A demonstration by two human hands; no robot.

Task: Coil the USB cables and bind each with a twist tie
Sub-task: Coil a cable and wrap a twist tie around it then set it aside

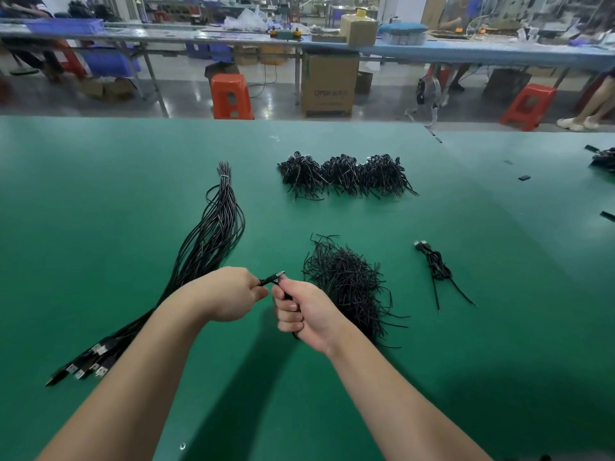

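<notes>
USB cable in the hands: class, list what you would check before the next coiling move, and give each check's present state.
1. Left hand grips the USB cable: ok.
2. Right hand grips the same cable: ok.
3. Plug end free between the hands: ok.
4. Twist tie pile lies right beside the right hand: ok.
5. Cable clear of the uncoiled bundle: cannot tell.
6. Twist tie already in hand: cannot tell.

cable (273, 278) mostly hidden inside both fists (only plug tip shows); bundle (604, 159) cut by right edge
</notes>
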